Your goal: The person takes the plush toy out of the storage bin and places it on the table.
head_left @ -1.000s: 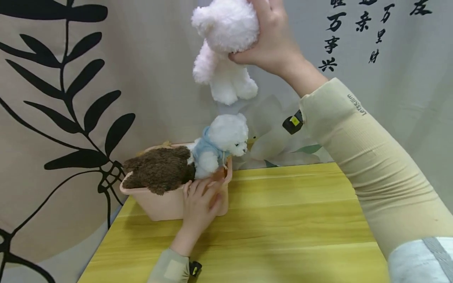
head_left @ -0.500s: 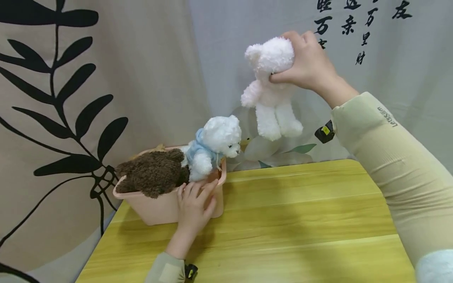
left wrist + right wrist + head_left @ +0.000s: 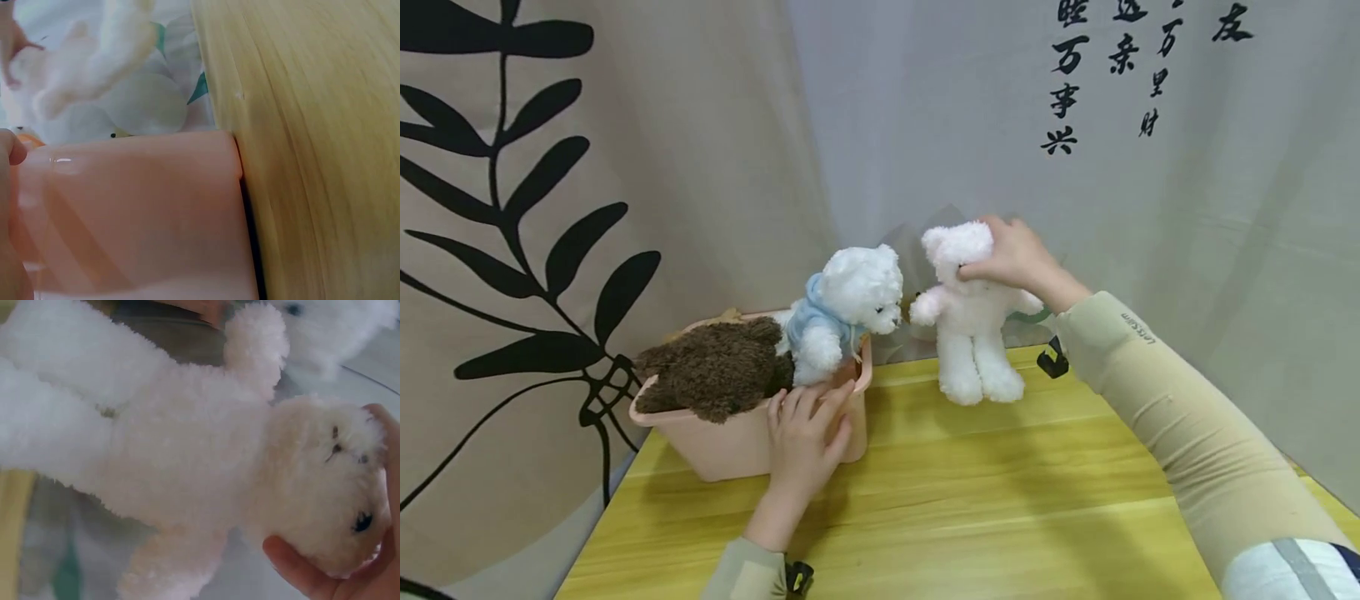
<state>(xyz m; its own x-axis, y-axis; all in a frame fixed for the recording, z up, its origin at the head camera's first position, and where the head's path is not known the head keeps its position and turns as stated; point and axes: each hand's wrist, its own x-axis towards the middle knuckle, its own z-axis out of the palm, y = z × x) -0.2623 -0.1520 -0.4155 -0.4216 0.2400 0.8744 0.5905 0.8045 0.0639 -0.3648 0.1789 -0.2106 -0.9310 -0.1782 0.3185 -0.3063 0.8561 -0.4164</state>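
Observation:
My right hand (image 3: 1017,254) grips a pale pink plush bear (image 3: 966,325) by its head, thumb across the face. The bear hangs upright with its legs at the far part of the table. In the right wrist view its face (image 3: 337,469) lies between thumb and fingers. My left hand (image 3: 805,437) holds the front rim of a pink plastic bin (image 3: 722,450), fingers over the edge. Inside the bin, a white plush bear in a blue hoodie (image 3: 857,292) leans out to the right. A brown plush toy (image 3: 718,371) lies beside it, its face hidden.
The bin stands at the back left of a yellow wood-grain table (image 3: 1000,508). Behind hangs a light curtain (image 3: 910,108) with black leaf prints and characters. A bit of tan plush (image 3: 726,317) shows behind the brown toy.
My right hand has lowered the pale pink bear from high above the bin, to its right, down to the table. My left hand stays on the bin's rim.

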